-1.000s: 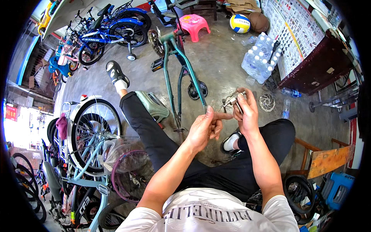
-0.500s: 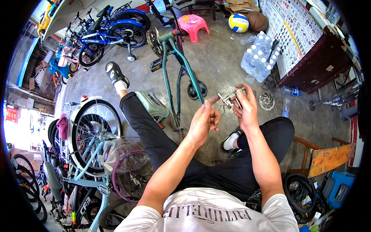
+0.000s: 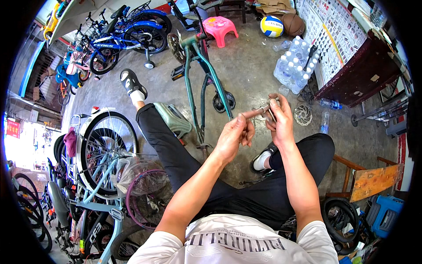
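My right hand (image 3: 279,122) grips a small metal bicycle part (image 3: 266,110), held up in front of me above my knees. My left hand (image 3: 234,137) is just to its left, index finger stretched out and touching the near end of that part, the other fingers curled. Behind both hands a green bicycle frame (image 3: 203,75) stands upside down on the concrete floor. A brake disc (image 3: 303,115) lies on the floor just right of my right hand.
A green plastic stool (image 3: 173,119) sits under my left leg. Bicycles (image 3: 123,37) line the left and far side. A pack of water bottles (image 3: 295,65), a pink stool (image 3: 220,27), a ball (image 3: 272,25), a dark cabinet (image 3: 358,75), a wooden chair (image 3: 373,180).
My left hand rose from below the part, and its index finger now reaches the part's end. My right hand stayed almost still with the part.
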The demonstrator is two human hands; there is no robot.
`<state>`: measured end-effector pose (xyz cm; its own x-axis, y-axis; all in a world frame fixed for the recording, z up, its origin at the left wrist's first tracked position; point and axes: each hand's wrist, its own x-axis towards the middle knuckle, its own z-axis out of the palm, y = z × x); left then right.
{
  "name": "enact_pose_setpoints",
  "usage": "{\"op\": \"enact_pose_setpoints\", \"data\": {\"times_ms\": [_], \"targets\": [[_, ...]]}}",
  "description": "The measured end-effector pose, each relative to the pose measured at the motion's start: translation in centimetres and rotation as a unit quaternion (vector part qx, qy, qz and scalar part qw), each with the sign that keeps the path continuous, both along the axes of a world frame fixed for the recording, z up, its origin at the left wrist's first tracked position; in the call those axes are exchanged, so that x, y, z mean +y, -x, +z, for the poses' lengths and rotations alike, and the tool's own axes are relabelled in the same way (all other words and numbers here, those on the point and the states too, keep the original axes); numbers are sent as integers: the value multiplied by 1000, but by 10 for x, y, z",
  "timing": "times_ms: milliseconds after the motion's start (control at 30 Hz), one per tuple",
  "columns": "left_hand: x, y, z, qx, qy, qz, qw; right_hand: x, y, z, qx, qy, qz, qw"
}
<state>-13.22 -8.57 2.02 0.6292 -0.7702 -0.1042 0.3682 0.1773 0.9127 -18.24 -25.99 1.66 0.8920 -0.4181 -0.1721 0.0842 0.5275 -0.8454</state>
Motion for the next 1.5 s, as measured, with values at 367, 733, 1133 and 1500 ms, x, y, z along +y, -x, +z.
{"op": "enact_pose_setpoints", "data": {"times_ms": [367,733,1133,1500], "targets": [[-8,6,1,-17,-3,14,1000,-4,5,-1,-1,-6,2,1000],[-10,8,-1,-32,-28,30,999,-4,5,-7,12,4,4,1000],[-5,1,-10,-69,9,-23,997,-1,1,-8,32,10,-4,999],[-5,1,-13,-51,-28,-10,998,0,0,-12,37,19,0,999]]}}
